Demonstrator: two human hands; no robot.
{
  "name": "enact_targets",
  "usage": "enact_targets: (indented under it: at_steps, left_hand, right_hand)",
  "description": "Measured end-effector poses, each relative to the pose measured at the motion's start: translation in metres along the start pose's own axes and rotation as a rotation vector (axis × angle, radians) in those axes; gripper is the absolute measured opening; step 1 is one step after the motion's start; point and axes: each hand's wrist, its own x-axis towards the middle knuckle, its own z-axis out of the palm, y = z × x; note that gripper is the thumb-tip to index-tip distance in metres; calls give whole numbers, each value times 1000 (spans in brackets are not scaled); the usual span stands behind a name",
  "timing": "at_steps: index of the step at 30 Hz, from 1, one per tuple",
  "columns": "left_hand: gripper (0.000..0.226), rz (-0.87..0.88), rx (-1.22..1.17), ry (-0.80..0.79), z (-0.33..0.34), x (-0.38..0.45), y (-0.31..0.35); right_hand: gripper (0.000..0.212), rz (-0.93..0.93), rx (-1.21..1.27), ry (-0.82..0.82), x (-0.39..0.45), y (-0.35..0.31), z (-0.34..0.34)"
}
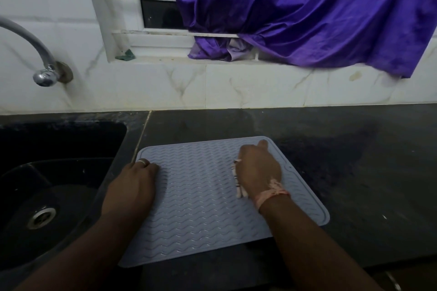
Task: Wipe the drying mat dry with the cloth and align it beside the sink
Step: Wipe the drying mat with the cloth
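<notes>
A pale grey-blue drying mat (201,198) with a wavy ribbed pattern lies flat on the dark countertop, just right of the black sink (47,196). My left hand (132,186) rests on the mat's left edge, fingers curled, pressing it down. My right hand (259,168) sits on the mat's right half, closed over a small striped cloth (238,184); only the cloth's left fringe shows under the palm. The mat sits slightly skewed to the sink's edge.
A curved chrome tap (45,73) juts from the tiled wall above the sink. A purple curtain (307,12) hangs over the window sill behind. Dark countertop (354,172) stretches right of the mat, with a dull smeared patch.
</notes>
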Motion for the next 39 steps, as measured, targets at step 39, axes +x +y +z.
enact_targets:
  at_steps: [39]
  left_hand:
    - [31,-43,-13,13,-7,1,9]
  right_hand:
    - [18,47,82,-58,9,-1,-14]
